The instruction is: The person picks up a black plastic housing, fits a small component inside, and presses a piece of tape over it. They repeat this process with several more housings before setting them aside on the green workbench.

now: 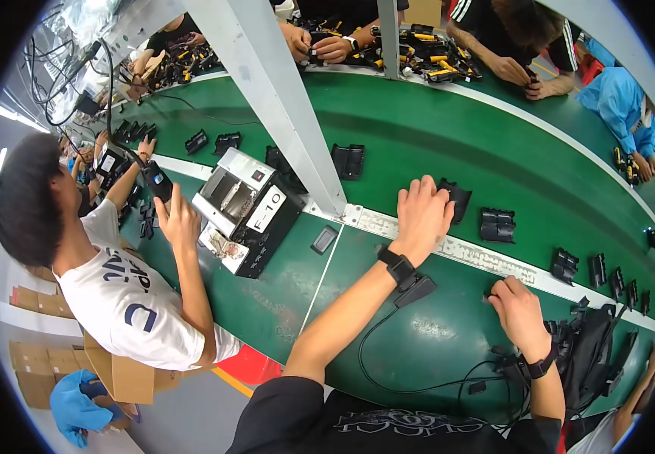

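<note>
My left hand (420,219) reaches over the near edge of the green belt, with its fingers closed at a black plastic housing (457,200). Part of that housing is hidden behind the fingers. My right hand (520,314) hovers above the green worktop, its fingers pinched together on a small black piece (488,296) that is mostly covered. Each of my wrists wears a black strap; a boxy black device (416,290) with a cable sits at the left one. Similar ribbed housings (497,225) lie spaced along the belt to the right.
A metal-and-black bench machine (248,208) stands at left beside a grey post (274,98). A small dark rectangular object (324,240) lies near it. Black parts and a bag (596,348) crowd the right. A co-worker in white (134,295) works at left; others sit across the belt.
</note>
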Available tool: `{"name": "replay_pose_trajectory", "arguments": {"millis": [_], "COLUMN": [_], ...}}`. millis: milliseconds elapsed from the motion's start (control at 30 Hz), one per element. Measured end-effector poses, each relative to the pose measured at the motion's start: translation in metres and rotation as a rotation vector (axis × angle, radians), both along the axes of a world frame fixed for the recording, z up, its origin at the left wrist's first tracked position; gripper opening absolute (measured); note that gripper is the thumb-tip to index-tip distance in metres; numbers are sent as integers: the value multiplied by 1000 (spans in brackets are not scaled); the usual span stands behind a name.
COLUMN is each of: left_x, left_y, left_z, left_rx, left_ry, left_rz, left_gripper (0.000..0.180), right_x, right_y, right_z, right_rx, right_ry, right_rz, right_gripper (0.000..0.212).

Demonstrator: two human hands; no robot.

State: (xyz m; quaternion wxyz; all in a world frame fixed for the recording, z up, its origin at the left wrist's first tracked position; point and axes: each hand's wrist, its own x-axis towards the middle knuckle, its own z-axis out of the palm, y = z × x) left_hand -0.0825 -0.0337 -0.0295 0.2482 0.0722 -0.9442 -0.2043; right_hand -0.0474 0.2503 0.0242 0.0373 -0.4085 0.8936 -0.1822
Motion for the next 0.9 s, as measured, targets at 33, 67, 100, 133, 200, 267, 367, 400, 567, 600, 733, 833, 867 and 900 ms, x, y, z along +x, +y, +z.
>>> {"name": "replay_pose_trajectory", "arguments": {"millis": [33,67,100,133,200,267,367,400,567,600,733,833,867,900], "left_x": [-7,-11,-14,-18,-21,-23,-28,-25,-9,-10,-5,3,11,18], "left_y": [5,8,11,13,11,6,-56,-73,-108,-106,-101,-84,-65,-49], "left_z": [-2,-4,-6,-5,-2,6,17,14,-24,-21,-15,-14,-12,-11], "left_rx": [7,143,279,421,423,422,-126,-300,-362,-304,-145,-58,-14,39], "left_ry": [0,-45,-89,-135,-81,20,295,357,96,72,119,185,214,245], "left_rz": [-3,-29,-55,-94,-145,-275,122,291,343,301,187,22,-99,-224], "left_gripper": [15,14,14,14,16,21,28,30,35,35,37,37,38,38], "right_x": [0,1,3,3,1,0,3,3,-1,1,4,6,7,3], "right_y": [-3,-8,-12,-12,-12,-10,-10,-11,-21,-19,-17,-16,-12,-12], "right_z": [0,0,0,-1,-3,-5,-5,-6,-4,-3,-4,-5,-3,-2], "right_rx": [0,-2,0,7,17,18,19,10,-4,1,26,46,52,63], "right_ry": [-6,-8,-12,-17,-28,-29,-44,-49,-60,-66,-71,-71,-56,-42], "right_rz": [-4,10,11,-1,-9,-25,-47,-45,-35,-28,-49,-70,-72,-79], "right_gripper": [15,15,15,15,15,14,14,14,14,14,14,15,15,16]}}
